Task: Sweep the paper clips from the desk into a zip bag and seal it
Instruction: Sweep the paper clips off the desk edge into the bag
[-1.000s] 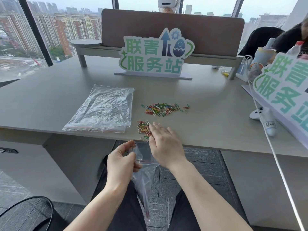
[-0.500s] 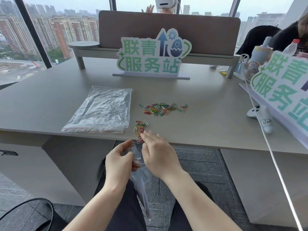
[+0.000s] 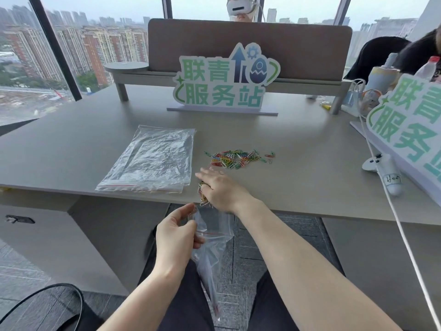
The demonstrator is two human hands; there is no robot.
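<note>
Change noted: the right hand (image 3: 218,187), half a second earlier at the desk edge beside the bag mouth, had moved forward onto the desk (image 3: 310,182) and lay flat, fingers straight, over the small batch of paper clips (image 3: 202,197) near the edge. Judged a fresh sweeping stroke, drawing that batch toward the drop; task roughly at its midpoint or before.

Item, zip bag (image 3: 212,237): held below the desk edge by the left hand (image 3: 176,235), which pinched the rim beside the red zip line to keep the mouth open. Seal undone. Contents: possibly a few clips low down, though the crumpled film made this hard to confirm.

Item, main pile of clips (image 3: 236,157): farther back on the desk, well apart from the hand, untouched.

Item, stack of spare bags (image 3: 152,161): flat on the desk to the left, apparently empty.
</note>
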